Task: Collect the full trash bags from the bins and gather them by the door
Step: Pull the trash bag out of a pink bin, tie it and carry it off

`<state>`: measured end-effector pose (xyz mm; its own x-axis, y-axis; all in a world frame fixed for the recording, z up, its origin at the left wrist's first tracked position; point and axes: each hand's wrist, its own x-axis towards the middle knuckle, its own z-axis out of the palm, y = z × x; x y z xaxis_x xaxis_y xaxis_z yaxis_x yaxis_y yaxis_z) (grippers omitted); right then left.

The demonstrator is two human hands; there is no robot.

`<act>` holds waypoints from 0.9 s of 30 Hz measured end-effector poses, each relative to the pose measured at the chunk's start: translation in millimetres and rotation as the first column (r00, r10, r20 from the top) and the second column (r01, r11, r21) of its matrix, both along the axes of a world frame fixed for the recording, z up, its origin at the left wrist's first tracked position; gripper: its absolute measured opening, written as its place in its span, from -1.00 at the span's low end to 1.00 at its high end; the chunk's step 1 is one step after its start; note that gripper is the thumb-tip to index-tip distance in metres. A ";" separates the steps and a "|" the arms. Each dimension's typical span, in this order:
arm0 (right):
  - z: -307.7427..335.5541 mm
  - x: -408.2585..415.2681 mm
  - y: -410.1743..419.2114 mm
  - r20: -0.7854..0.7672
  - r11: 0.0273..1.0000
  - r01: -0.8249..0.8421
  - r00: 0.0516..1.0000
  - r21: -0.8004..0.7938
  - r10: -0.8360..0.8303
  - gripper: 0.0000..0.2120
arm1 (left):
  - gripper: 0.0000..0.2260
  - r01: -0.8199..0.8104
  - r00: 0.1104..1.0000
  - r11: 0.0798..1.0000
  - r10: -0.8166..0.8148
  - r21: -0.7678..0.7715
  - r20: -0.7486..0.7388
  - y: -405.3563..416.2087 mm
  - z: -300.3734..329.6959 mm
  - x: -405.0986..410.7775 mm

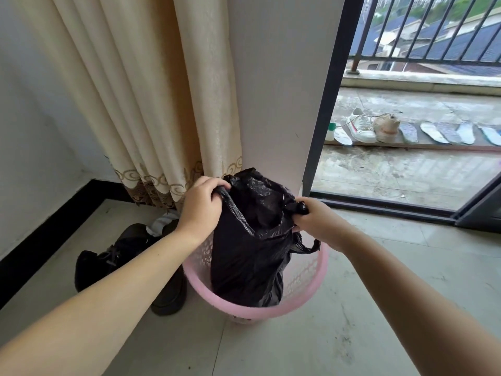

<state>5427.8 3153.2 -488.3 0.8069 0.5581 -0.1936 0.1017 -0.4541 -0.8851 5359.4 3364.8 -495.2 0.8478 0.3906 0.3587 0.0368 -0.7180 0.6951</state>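
Observation:
A black trash bag [249,256] stands in a pink perforated bin [306,280] on the tiled floor, its upper part raised well above the rim. My left hand [202,207] is shut on the bag's left handle, pulled taut. My right hand [315,219] is shut on the bag's right handle at about the same height. The bag's bottom is hidden inside the bin.
Black shoes [122,256] and a white cloth [162,223] lie left of the bin. A beige curtain [151,99] and a white pillar [279,90] rise behind it. At right, an open sliding door [325,104] leads to a balcony with sneakers [363,126] and insoles.

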 end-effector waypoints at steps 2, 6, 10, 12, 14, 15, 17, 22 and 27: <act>-3.1 -4.6 6.3 -0.032 0.988 0.074 0.997 0.132 -0.070 -0.69 | -0.69 0.140 0.989 0.989 -0.142 -0.054 -0.031 -17.6 2.4 -1.8; -5.8 -18.7 14.7 -0.012 0.963 -0.230 0.972 0.140 0.234 -0.36 | -0.67 0.295 0.930 0.866 -0.357 -0.403 -0.086 -59.1 4.2 -7.7; -10.1 -24.8 25.5 0.188 0.963 -0.269 0.945 -0.013 0.267 -0.31 | -0.71 0.380 0.845 0.752 -0.519 -0.539 -0.128 -55.6 15.1 -11.7; -15.6 -20.9 30.9 0.384 0.973 -0.196 0.894 -0.124 0.229 -0.51 | -0.70 0.413 0.822 0.783 -0.540 -0.465 -0.180 -44.3 22.8 -12.1; -14.8 -17.2 33.2 0.385 0.963 -0.088 0.904 -0.256 0.185 -0.65 | -0.69 0.344 0.898 0.893 -0.403 -0.290 -0.178 -28.3 26.7 -9.6; -14.2 -15.6 33.6 0.327 0.965 -0.048 0.936 -0.258 0.134 -0.66 | -0.70 0.251 0.946 0.954 -0.278 -0.166 -0.167 -16.3 24.6 -7.6; -9.1 -15.0 34.2 0.132 0.992 0.006 0.991 -0.127 0.011 -0.61 | -0.65 0.041 0.973 0.998 -0.027 0.056 -0.229 21.0 4.0 -5.5; 19.2 -11.0 34.3 -0.226 0.902 0.233 0.961 0.363 -0.158 -0.70 | -0.56 -0.429 0.734 0.693 -0.106 -0.579 -0.671 63.9 -51.8 -40.4; 60.5 -9.2 25.3 -0.255 0.698 0.343 0.939 0.629 -0.232 -0.70 | -0.76 -0.446 0.884 0.361 0.035 -0.819 -0.467 41.3 -64.1 -22.6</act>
<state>5418.6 3178.4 -427.7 0.9427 0.3337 0.0026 -0.0892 0.2596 -0.9616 5336.8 3406.1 -559.3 0.6251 0.5048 -0.5953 0.4504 0.3896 0.8033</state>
